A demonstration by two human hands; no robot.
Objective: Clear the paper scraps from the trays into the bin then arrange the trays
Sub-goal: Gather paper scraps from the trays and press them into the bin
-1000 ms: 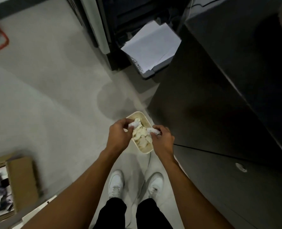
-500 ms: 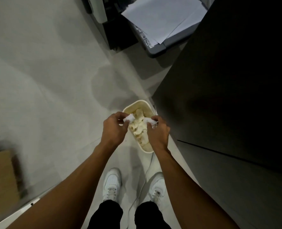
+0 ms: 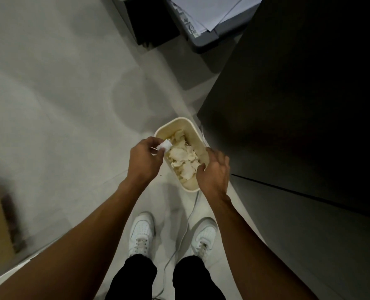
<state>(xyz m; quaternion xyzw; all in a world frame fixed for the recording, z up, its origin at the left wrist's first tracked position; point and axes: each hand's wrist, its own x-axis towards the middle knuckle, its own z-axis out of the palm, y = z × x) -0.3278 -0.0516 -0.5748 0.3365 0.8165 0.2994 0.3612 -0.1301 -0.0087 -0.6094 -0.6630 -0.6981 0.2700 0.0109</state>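
A person's left hand (image 3: 144, 160) pinches a crumpled white paper scrap (image 3: 164, 145) over the left rim of a cream bin (image 3: 175, 124), while the right hand (image 3: 214, 169) hangs open, fingers spread, above its right edge. The bin, heaped with scraps (image 3: 183, 156), stands beside a dark cabinet (image 3: 288, 105). Releasing nearer its middle would likely prevent spills.

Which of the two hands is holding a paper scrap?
The left hand: it pinches a white scrap at the bin edge; the right hand holds nothing.
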